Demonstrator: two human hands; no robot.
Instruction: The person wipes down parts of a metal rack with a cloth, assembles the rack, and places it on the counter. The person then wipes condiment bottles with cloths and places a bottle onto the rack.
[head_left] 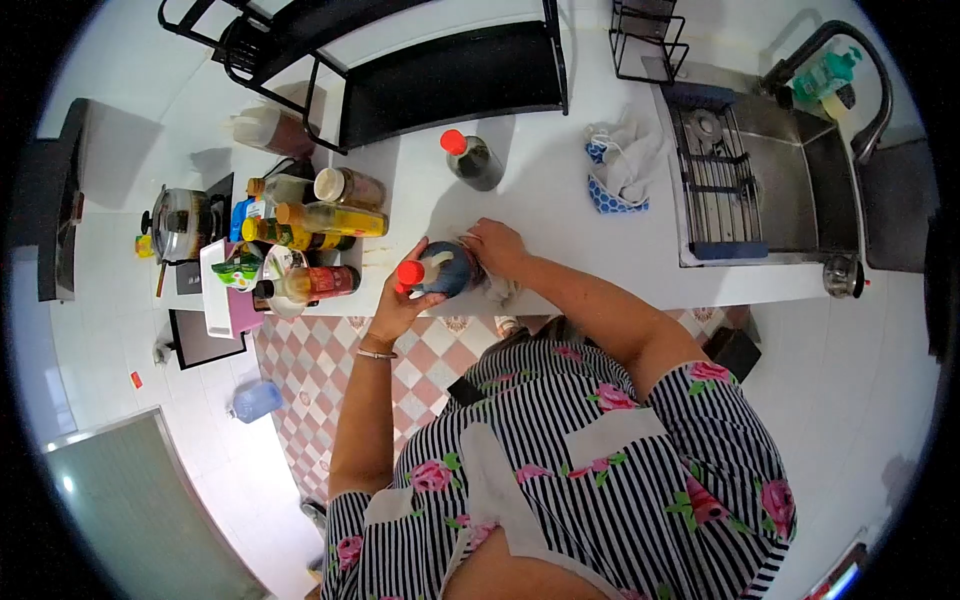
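Handling of the held bottle is appearing to be midway: the bottle is lying between the two hands, near the counter's front edge, and is not yet standing free of them. The left hand is grasping it around the shoulder, its red cap sitting just beside the fingers and the body seeming to lean toward the palm. The right hand is pressing bent fingers against the opposite end; a pale cloth is hanging just beneath, though whether those fingers are clenching it cannot be told. Judged from this, wiping is probably under way; how much surface is done is not showing. Red cap is remaining on, so nothing is being poured. Beyond both hands, a second red-capped bottle is standing on the counter, untouched; whether it is already treated or waiting is unclear. Left of the left hand, an oil bottle, a lidded jar and a red-labelled bottle are standing grouped, none being touched; their status is likewise undetermined.
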